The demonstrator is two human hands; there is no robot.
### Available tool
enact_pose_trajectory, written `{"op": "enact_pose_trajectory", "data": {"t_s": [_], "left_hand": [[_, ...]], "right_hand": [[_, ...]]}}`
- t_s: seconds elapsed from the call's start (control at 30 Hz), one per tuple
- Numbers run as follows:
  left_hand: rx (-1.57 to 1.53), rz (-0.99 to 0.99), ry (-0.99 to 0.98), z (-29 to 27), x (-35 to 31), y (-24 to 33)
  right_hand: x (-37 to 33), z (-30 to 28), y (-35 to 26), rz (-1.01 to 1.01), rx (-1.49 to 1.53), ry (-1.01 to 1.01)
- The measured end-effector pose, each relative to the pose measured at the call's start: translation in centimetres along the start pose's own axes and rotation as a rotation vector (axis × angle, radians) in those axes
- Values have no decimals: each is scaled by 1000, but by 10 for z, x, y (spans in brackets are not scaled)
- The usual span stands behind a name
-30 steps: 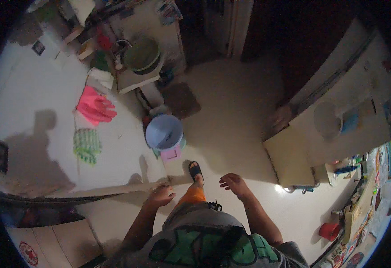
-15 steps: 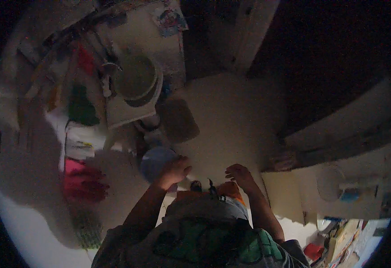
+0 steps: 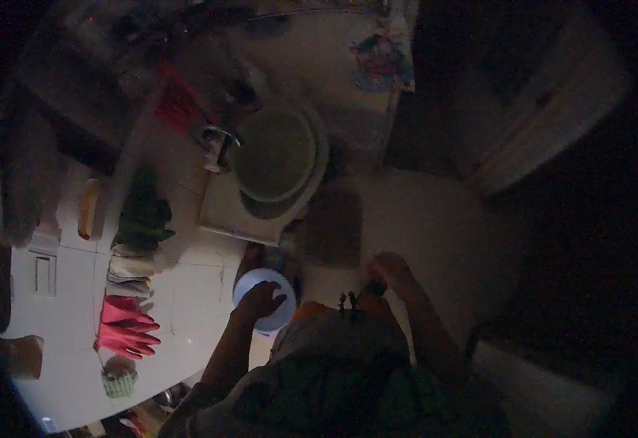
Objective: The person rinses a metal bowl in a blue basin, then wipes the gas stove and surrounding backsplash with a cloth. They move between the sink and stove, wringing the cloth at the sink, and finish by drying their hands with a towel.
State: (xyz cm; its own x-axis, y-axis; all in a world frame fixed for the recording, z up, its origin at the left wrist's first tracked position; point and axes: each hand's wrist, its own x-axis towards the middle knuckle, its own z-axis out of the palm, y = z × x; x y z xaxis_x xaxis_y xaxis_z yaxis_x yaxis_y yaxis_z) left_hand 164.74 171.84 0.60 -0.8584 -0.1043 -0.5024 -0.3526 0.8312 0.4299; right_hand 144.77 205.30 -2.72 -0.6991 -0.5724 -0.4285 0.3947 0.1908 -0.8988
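The room is dim. My left hand (image 3: pixel 260 301) hovers over a round pale-blue tub or stool top (image 3: pixel 287 315), its thumb and fingers apart and nothing seen in them. Whether it touches the round thing I cannot tell. My right hand (image 3: pixel 392 271) hangs in front of my body on the right, loosely bent, dark and blurred, with no object visible in it. Farther off, a large greenish basin (image 3: pixel 273 155) sits on a white sink (image 3: pixel 224 223), under a tap (image 3: pixel 220 139).
Pink rubber gloves (image 3: pixel 125 328), dark green gloves (image 3: pixel 142 215) and pale cloths (image 3: pixel 130 266) hang on the white tiled wall at the left. A dark rectangular mat or bin (image 3: pixel 331 228) lies beyond my hands. A pale door or frame (image 3: pixel 523 139) stands at the far right.
The view has swung left, showing more of the tiled wall and gloves. My left hand now overlaps the round pale-blue thing more fully. My right hand has turned darker and blurred.
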Motion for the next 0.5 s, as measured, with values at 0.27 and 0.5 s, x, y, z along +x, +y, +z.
{"op": "enact_pose_trajectory", "data": {"t_s": [0.27,0.5], "left_hand": [[-580,-278,520,-39,74,3],[-1258,-256,755,-126,189,-61]], "right_hand": [[172,-40,-124,191,-300,-117],[283,42,-154,217,-65,-528]]}}
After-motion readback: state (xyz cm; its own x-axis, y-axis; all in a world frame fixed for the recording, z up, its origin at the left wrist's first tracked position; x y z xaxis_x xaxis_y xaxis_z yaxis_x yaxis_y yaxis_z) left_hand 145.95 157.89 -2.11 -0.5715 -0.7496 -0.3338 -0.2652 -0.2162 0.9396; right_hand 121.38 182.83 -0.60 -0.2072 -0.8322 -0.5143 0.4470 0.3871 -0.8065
